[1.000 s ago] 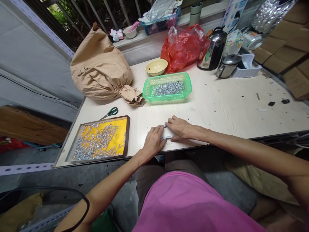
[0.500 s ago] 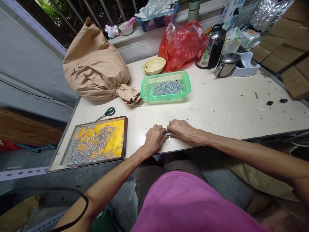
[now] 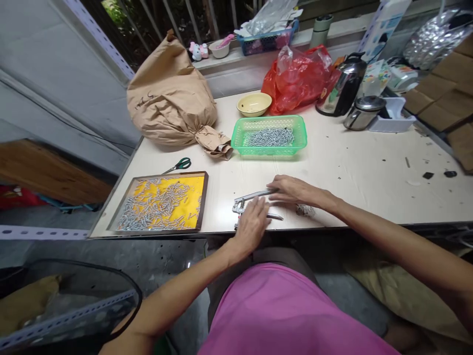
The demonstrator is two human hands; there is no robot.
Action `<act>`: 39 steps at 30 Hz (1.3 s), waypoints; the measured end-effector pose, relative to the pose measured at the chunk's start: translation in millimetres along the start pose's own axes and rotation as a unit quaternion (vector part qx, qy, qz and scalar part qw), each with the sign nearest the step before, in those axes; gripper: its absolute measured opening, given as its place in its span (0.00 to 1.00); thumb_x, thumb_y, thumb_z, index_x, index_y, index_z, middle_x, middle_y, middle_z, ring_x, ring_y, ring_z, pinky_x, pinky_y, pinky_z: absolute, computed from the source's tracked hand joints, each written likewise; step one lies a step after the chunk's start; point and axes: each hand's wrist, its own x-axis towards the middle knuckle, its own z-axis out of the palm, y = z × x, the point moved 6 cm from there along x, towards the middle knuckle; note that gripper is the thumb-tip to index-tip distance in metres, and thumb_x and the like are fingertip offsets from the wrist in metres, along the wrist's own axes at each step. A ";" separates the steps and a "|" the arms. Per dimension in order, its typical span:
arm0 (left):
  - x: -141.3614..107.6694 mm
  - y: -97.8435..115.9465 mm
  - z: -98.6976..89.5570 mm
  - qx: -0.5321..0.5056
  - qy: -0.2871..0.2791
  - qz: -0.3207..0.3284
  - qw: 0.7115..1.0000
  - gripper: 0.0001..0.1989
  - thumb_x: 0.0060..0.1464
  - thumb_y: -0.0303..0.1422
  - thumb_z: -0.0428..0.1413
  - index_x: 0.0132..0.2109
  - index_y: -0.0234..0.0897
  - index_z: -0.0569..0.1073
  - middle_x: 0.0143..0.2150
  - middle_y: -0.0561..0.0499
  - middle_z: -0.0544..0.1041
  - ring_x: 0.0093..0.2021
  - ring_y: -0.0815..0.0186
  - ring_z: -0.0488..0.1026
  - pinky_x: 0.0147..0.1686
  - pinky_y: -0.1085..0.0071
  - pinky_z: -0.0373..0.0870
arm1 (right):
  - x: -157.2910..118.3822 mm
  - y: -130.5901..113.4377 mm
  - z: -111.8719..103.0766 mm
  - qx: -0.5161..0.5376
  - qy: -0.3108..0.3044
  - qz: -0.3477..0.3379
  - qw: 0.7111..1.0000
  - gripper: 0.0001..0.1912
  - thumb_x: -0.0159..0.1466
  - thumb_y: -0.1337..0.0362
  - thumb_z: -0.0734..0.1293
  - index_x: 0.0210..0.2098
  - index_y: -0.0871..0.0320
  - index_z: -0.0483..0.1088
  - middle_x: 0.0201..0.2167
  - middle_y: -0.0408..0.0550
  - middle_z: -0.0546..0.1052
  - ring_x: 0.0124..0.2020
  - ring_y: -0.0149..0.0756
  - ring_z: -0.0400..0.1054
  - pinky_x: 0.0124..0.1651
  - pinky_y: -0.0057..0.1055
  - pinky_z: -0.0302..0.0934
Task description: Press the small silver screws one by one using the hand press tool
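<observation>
A pair of grey metal spring-loaded pliers (image 3: pixel 241 205) lies near the table's front edge, its two handles spread apart and a coil spring showing near the head. My left hand (image 3: pixel 252 222) rests across it, fingers stretched out over the lower handle and nothing gripped in them. The end of the upper handle runs between the fingers of my right hand (image 3: pixel 291 190), which seem closed on it. Just below the right wrist is a small clear crumpled item (image 3: pixel 305 210), too blurred to name. Small metal pins fill part of a yellow-bottomed tray (image 3: pixel 202 202) on the left.
Behind the hands stands a green basket (image 3: pixel 269 151) of small metal parts. Scissors (image 3: pixel 182 163) lie behind the tray. Farther back are a brown paper sack (image 3: pixel 173 103), a yellow bowl (image 3: pixel 254 104), a red plastic bag (image 3: pixel 303 81), a kettle (image 3: pixel 343 86) and a metal pot (image 3: pixel 364 113).
My hands were close together over a small metal piece; now they are farther apart and the spread pliers show between them. My left fingers have straightened. The view has shifted slightly.
</observation>
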 end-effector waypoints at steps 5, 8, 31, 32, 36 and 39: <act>-12.2 24.2 10.1 -0.064 0.003 0.023 0.998 0.19 0.62 0.38 0.47 0.57 0.35 0.64 0.61 0.42 0.66 0.65 0.55 0.56 0.62 0.53 0.54 | 16.0 -5.7 2.6 -0.101 0.017 0.019 0.995 0.09 0.65 0.65 0.62 0.39 0.61 0.71 0.38 0.52 0.72 0.41 0.39 0.64 0.41 0.32 0.52; -15.4 25.1 9.4 -0.096 0.013 0.018 0.995 0.18 0.63 0.39 0.46 0.55 0.36 0.66 0.57 0.43 0.69 0.62 0.58 0.60 0.63 0.53 0.52 | 30.4 -5.7 -1.2 -0.135 0.018 0.000 0.991 0.09 0.66 0.64 0.61 0.36 0.60 0.71 0.37 0.51 0.74 0.41 0.39 0.64 0.44 0.34 0.50; -118.4 -97.3 -113.6 0.028 0.192 -0.227 0.955 0.11 0.62 0.31 0.46 0.43 0.37 0.74 0.38 0.46 0.76 0.40 0.63 0.70 0.42 0.65 0.68 | 68.0 -109.2 -53.1 0.065 0.214 -0.123 0.967 0.09 0.67 0.64 0.56 0.38 0.56 0.67 0.33 0.48 0.72 0.32 0.34 0.67 0.37 0.32 0.61; -124.5 -122.0 -120.3 0.051 0.191 -0.269 0.943 0.12 0.62 0.31 0.47 0.43 0.37 0.74 0.38 0.46 0.75 0.40 0.62 0.69 0.42 0.64 0.68 | 64.7 -95.6 -76.8 0.052 0.273 -0.091 0.956 0.08 0.67 0.62 0.57 0.38 0.55 0.67 0.33 0.48 0.73 0.32 0.35 0.67 0.37 0.33 0.61; -126.7 -187.3 -116.4 0.096 0.127 -0.331 0.930 0.11 0.61 0.32 0.48 0.41 0.36 0.75 0.36 0.46 0.73 0.42 0.60 0.68 0.43 0.64 0.67 | 61.3 -34.4 -135.2 -0.057 0.365 0.020 0.929 0.14 0.68 0.56 0.55 0.44 0.52 0.68 0.38 0.54 0.73 0.37 0.47 0.68 0.41 0.44 0.61; -114.1 -201.8 -102.9 0.111 0.089 -0.333 0.932 0.11 0.60 0.32 0.49 0.37 0.36 0.75 0.36 0.45 0.72 0.43 0.59 0.67 0.43 0.64 0.66 | 61.7 -5.2 -125.5 -0.116 0.291 0.064 0.947 0.20 0.67 0.52 0.55 0.50 0.55 0.67 0.42 0.59 0.71 0.37 0.52 0.68 0.36 0.47 0.62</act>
